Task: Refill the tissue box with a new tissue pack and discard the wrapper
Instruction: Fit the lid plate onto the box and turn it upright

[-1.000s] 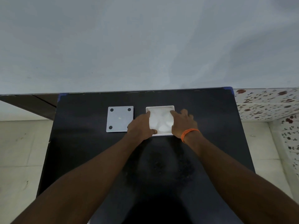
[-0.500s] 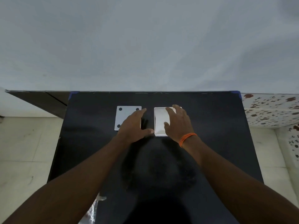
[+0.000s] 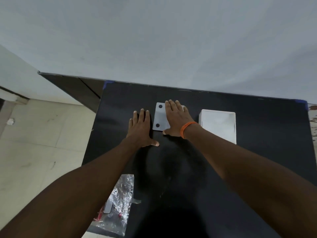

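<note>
On the black table a white open tissue box filled with white tissue stands at the right. To its left lies the flat grey lid with black round pads facing up. My right hand, with an orange band at the wrist, lies flat on the lid's right part, fingers spread. My left hand rests flat on the table just left of the lid, fingers apart, holding nothing. A crumpled clear wrapper lies at the table's near left edge.
A grey wall rises right behind the table's far edge. Beige floor tiles lie to the left. Blue tape marks the table's far corners. A speckled surface shows at the far right.
My right hand left the tissue box and moved left onto the lid. My left hand shifted left off the lid onto the table. The view swung left, bringing the wrapper into sight.
</note>
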